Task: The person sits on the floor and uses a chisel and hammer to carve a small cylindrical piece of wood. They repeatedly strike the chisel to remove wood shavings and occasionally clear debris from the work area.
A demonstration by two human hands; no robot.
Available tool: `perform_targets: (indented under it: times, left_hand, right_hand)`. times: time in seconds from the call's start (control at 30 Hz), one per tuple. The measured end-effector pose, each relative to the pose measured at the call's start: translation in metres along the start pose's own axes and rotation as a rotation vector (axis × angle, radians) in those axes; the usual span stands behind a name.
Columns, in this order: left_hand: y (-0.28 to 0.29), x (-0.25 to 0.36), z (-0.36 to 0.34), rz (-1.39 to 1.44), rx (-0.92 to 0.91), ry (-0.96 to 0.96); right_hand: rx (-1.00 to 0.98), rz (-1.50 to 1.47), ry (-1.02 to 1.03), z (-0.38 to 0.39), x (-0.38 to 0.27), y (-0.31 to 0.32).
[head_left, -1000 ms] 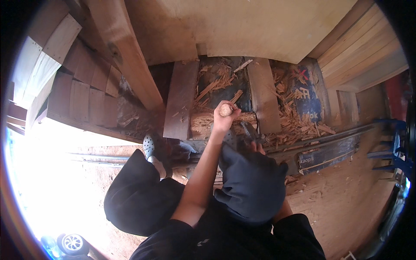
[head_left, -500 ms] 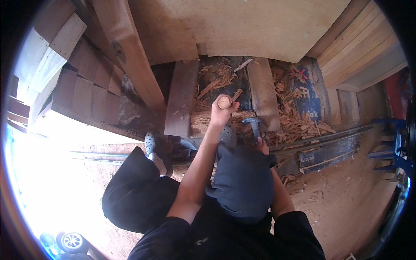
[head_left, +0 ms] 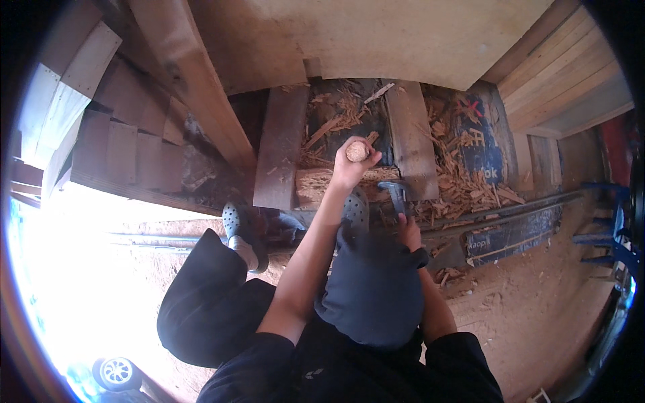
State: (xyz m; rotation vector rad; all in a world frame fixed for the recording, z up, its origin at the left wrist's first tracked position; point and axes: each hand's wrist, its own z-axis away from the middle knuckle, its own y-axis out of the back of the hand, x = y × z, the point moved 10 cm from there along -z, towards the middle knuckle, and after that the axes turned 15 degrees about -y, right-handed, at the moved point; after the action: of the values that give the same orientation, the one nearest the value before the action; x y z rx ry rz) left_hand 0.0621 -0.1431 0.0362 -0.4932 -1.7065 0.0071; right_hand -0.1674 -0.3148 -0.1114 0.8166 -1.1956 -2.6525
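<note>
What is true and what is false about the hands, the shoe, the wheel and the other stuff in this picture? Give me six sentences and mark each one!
1. The left hand is closed around a thing with a round, pale end. True.
2. The right hand is empty. False: it holds a hammer.
3. The grey shoe on the left foot has holes in it. True.
4. The wood chips are bright green. False: they are brown and tan.
5. The trousers are dark. True.
6. The wheel is in the top right part of the picture. False: it is at the bottom left.
</note>
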Motion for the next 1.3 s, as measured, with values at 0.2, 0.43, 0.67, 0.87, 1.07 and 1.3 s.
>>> perform_targets:
  times: [0.2, 0.43, 0.67, 0.87, 1.07, 1.3]
  left_hand:
    - [-0.004, -0.023, 0.007, 0.081, -0.125, 0.041]
    - [0.014, -0.029, 0.007, 0.077, -0.027, 0.131]
    - [0.004, -0.023, 0.002, 0.023, -0.102, 0.057]
    - [-0.004, -0.026, 0.004, 0.015, -0.179, 0.050]
    - [0.005, -0.030, 0.002, 0.151, -0.054, 0.057]
    - [0.018, -0.032, 0.006, 0.146, 0.000, 0.106]
  right_hand:
    - [0.052, 0.042, 0.132, 0.016, -0.012, 0.002]
    - [-0.042, 0.085, 0.127, 0.008, -0.015, 0.007]
    - [-0.076, 0.100, 0.100, 0.008, -0.020, 0.012]
    - [-0.093, 0.183, 0.067, 0.012, -0.021, 0.008]
    - [-0.089, 0.269, 0.096, 0.021, -0.030, 0.007]
    - [-0.073, 0.256, 0.069, 0.026, -0.033, 0.008]
